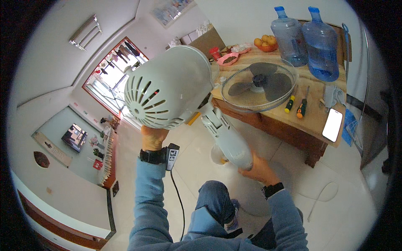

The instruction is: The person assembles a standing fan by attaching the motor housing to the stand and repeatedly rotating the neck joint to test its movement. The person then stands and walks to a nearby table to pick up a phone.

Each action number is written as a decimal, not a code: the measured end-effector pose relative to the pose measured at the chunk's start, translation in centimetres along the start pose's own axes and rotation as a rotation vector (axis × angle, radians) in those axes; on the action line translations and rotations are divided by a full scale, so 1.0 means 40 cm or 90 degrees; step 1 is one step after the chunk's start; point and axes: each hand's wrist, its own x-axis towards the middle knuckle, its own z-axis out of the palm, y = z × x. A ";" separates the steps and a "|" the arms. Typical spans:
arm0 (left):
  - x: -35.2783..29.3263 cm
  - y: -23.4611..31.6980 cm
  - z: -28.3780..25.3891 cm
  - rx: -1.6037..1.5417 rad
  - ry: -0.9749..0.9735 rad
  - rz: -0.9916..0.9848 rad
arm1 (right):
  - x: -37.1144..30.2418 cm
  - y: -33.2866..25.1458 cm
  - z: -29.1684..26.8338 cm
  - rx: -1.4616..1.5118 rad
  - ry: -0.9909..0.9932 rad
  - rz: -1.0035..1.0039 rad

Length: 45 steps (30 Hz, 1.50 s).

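A pale grey-green electric fan body (176, 85) is held up in front of me, its slotted rear housing turned towards me. My left hand (154, 137) supports the rounded housing from beneath, its fingers hidden behind it. Lower right, my right hand (260, 168) is closed around the end of the fan's jointed neck (228, 140). Beyond the neck, the fan's grey blades (274, 83) rest inside a round wire guard (228, 104) on the wooden table. Two screwdrivers lie right of the guard: a short yellow-and-black one (289, 104) and a longer one with an orange-and-black handle (301, 109).
The wooden table (316, 121) holds a phone (332, 125) with a lit white screen, two blue water jugs (321, 50), an orange fruit basket (268, 47) and a pink dish (228, 59). A pale cable (320, 196) lies on the floor. A black cord (179, 196) hangs by my left wrist.
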 end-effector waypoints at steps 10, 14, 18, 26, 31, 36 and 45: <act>-0.017 0.012 0.064 0.004 0.090 -0.039 | -0.003 -0.005 -0.003 0.056 -0.045 0.020; -0.009 0.020 0.129 0.129 0.202 -0.046 | -0.003 0.001 0.001 0.024 -0.038 0.030; -0.004 0.017 0.148 0.135 0.221 -0.036 | -0.004 0.012 0.006 -0.002 -0.035 0.041; -0.026 -0.007 0.096 0.139 0.210 0.027 | -0.004 0.020 0.014 -0.041 -0.034 0.019; -0.022 -0.005 0.103 0.203 0.248 0.027 | -0.002 0.026 0.013 -0.043 -0.046 0.015; -0.007 -0.007 0.114 0.230 0.271 0.057 | -0.001 0.013 0.006 -0.030 -0.039 -0.003; -0.014 -0.011 0.135 0.208 0.362 -0.040 | -0.036 -0.018 -0.037 -0.076 -0.081 0.035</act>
